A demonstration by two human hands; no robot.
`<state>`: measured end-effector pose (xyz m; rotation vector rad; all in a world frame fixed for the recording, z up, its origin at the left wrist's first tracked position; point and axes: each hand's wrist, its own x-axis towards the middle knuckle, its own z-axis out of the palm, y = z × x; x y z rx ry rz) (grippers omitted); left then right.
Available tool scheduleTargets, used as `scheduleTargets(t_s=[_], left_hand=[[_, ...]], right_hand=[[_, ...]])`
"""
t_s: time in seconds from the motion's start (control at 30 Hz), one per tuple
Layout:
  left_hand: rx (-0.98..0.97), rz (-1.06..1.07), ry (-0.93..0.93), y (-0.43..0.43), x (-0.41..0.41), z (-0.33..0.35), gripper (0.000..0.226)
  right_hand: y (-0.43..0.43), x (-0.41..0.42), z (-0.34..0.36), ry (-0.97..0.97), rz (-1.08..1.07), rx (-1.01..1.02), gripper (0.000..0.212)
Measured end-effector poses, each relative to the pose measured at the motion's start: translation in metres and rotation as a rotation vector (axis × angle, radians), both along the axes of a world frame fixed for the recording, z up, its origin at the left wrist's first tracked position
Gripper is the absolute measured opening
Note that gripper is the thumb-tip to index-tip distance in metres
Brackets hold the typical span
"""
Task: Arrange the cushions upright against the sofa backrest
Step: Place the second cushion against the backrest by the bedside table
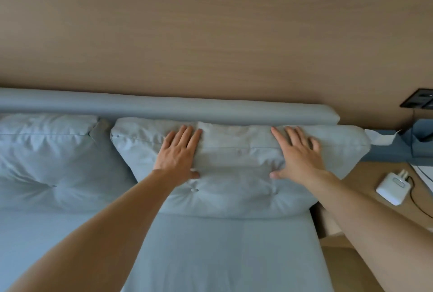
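Observation:
Two pale blue-grey tufted cushions lean upright against the sofa backrest (164, 105). The right cushion (234, 179) stands at the sofa's right end; its right corner sticks out past the backrest. My left hand (179, 152) lies flat on its upper left part, fingers spread. On its upper right part my right hand (298, 154) presses flat, fingers apart. Neither hand grips the fabric. The left cushion (46, 162) stands beside it, apart from both hands, and is cut off by the frame's left edge.
The sofa seat (222, 256) stretches below the cushions. To the right, a wooden side surface (360, 174) carries a white charger (393, 188) with a black cable. A dark wall socket (419, 104) sits on the beige wall (210, 34).

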<state>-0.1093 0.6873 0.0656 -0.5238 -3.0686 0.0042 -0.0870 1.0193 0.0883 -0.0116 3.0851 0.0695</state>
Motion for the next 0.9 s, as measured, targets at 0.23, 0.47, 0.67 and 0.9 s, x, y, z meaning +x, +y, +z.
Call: scheduleTargets(t_s=[0.23, 0.47, 0.67, 0.9], left_hand=[[0.000, 0.022, -0.088, 0.006, -0.029, 0.001, 0.159], [-0.067, 0.014, -0.216, 0.009, -0.040, 0.013, 0.164], [-0.084, -0.155, -0.258, 0.046, -0.057, 0.048, 0.160], [-0.055, -0.167, -0.256, 0.075, -0.065, 0.024, 0.143]], right_hand=[[0.006, -0.024, -0.003, -0.064, -0.022, -0.024, 0.146], [0.017, -0.023, 0.013, -0.092, 0.005, -0.298, 0.131], [0.102, 0.012, 0.020, 0.688, -0.742, -1.001, 0.073], [0.147, 0.024, -0.028, -0.012, -1.102, -1.726, 0.104]])
